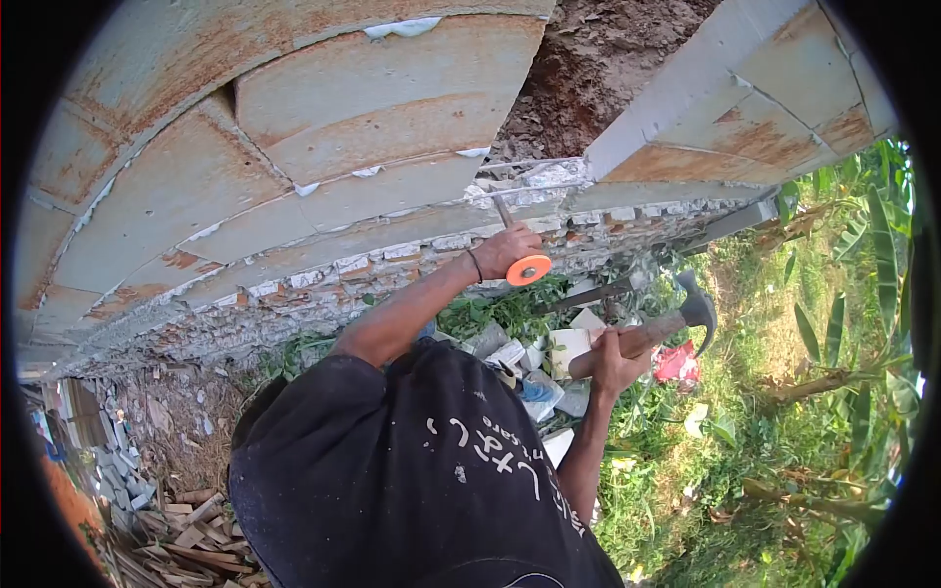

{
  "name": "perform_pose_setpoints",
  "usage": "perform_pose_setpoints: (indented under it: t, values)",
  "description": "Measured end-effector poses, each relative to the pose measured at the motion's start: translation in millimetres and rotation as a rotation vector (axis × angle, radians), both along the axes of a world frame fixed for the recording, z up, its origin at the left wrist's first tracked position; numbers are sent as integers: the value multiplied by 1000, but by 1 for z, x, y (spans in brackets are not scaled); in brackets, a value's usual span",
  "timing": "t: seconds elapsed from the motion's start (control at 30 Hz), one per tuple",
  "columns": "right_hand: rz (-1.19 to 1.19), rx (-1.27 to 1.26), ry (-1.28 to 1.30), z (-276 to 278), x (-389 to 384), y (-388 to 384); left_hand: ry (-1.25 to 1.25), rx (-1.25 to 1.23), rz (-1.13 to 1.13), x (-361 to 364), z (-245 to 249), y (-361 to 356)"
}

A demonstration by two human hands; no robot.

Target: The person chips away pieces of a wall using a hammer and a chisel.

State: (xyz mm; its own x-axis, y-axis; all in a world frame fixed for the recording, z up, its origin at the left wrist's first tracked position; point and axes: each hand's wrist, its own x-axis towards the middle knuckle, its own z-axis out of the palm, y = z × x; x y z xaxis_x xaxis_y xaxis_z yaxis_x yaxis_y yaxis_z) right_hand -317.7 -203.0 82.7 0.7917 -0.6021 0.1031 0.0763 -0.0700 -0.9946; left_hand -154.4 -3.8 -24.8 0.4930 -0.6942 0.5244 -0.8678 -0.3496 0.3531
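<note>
My left hand [512,250] is wrapped round a metal chisel [502,208] with a round orange hand guard [527,270]. The chisel's tip is at the broken concrete edge [549,183] between two wall sections. Lower on the right, my right hand [618,367] grips the thick handle of a claw hammer [698,312]. The hammer head points to the right, apart from the chisel. A dark wristband circles my left wrist.
Stained panels [392,108] stretch across the upper left, with rough brickwork [372,269] along their edge. Bare soil [598,78] shows in the gap. White rubble [539,387] lies below my hands. Plants [882,255] grow on the right; wood scraps [196,539] lie lower left.
</note>
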Motion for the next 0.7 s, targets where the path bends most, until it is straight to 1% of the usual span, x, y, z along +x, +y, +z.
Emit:
perform_pose_setpoints:
  t: [0.07, 0.1, 0.2, 0.27, 0.33, 0.43, 0.5, 0.53, 0.6, 0.63, 0.7]
  values:
    - [0, -24, -1, 4, 1, -8, 49, -88, -64, -17, 24, -6]
    - [31, 6, 1, 6, 1, -8, 34, -149, -73, -28, 42, -9]
    - [92, 60, 37, 2, -3, -1, 25, -211, -49, -49, 69, -14]
    - [157, 98, 73, 1, -4, 12, 53, -193, -33, -49, 71, -10]
    - [230, 77, 60, -3, -4, 20, 162, -290, -27, -44, 71, -1]
    - [287, 34, 114, -1, -5, 24, 170, -264, -43, -36, 67, 10]
    - [348, -180, 179, -4, -6, 23, 174, -231, -23, -36, 67, 15]
    - [348, -177, 178, -3, -5, 25, 174, -227, -23, -36, 67, 17]
    - [361, -500, 94, 5, -3, 28, 220, -268, -55, -34, 67, 18]
    - [363, -520, 136, 7, -3, 30, 219, -267, -58, -34, 66, 17]
    - [355, -554, 111, 6, -3, 34, 227, -289, -62, -33, 65, 17]
